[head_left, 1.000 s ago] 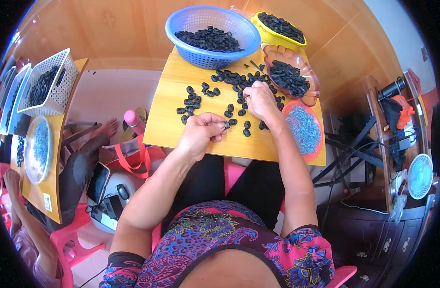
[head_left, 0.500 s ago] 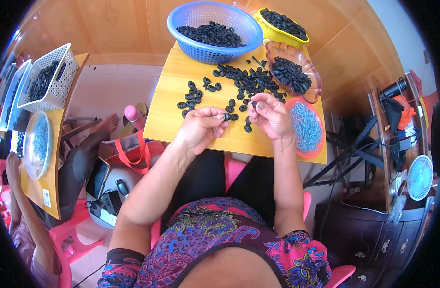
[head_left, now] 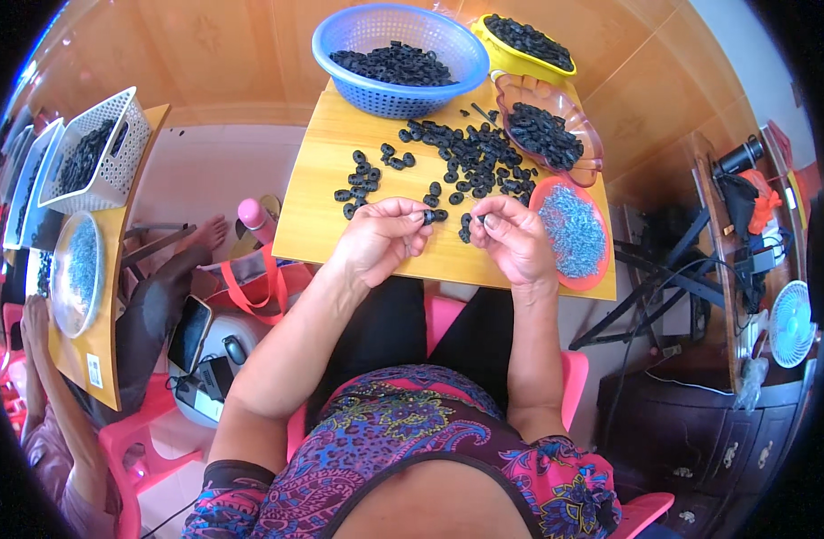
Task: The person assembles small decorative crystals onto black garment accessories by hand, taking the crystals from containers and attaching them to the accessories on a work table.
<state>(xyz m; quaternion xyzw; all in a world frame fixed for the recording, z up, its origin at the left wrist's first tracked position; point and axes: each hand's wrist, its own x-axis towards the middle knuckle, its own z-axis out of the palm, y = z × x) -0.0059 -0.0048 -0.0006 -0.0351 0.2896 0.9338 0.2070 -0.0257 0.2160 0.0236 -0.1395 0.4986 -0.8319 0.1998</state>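
Observation:
Over the near edge of the yellow wooden table (head_left: 318,216), my left hand (head_left: 382,238) pinches a small round black plastic part (head_left: 430,216) between thumb and fingers. To its right, my right hand (head_left: 517,241) is closed too, with a tiny dark piece (head_left: 481,218) at its fingertips, too small to name. The hands are a short gap apart. Beyond them lie many loose black plastic parts (head_left: 473,162), some single and some in clusters. Beside my right hand sits an orange-rimmed plate (head_left: 602,254) of small silvery metal pieces (head_left: 569,232).
A blue basket (head_left: 358,97), a yellow basket (head_left: 511,59) and a reddish see-through bowl (head_left: 584,117), all holding black parts, line the table's far side. At left, another person's arms (head_left: 66,404) rest by a second table (head_left: 106,350). A pink bottle (head_left: 253,216) stands between.
My right hand has come down slightly, bringing its tiny dark piece lower. My left hand keeps hold of the black part nearly in place. The view has shifted a little.

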